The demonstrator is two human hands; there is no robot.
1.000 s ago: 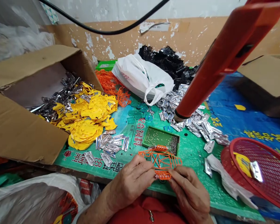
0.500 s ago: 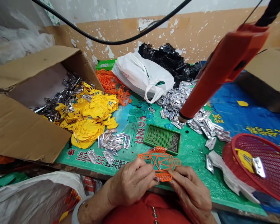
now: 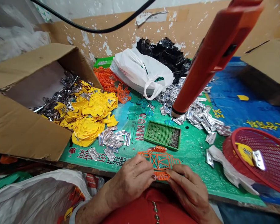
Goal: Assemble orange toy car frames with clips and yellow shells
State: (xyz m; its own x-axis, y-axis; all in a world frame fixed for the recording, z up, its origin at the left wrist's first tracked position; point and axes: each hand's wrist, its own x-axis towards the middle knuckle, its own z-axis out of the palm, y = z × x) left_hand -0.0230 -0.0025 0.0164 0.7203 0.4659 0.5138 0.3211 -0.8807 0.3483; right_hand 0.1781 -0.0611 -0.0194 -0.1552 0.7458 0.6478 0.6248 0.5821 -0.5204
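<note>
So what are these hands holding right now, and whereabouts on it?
An orange lattice frame: the left hand pinches its near left edge, the right hand its near right edge.

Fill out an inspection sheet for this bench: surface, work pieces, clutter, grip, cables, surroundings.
Surface: printed green sheet, blue sheet at right.
Work pieces: orange lattice piece in hand; green tray of small metal bits just beyond it.
Clutter: yellow parts heaped at the open cardboard box; silver parts loose nearby; white bag in front of black parts.
Grip: left hand and right hand both hold the lattice piece; fingertips partly hidden.
Cables: black cable sags above the bench; on the sheets, nothing seen.
Surroundings: wall has flaking paint; red tool slants down over the bench.
</note>
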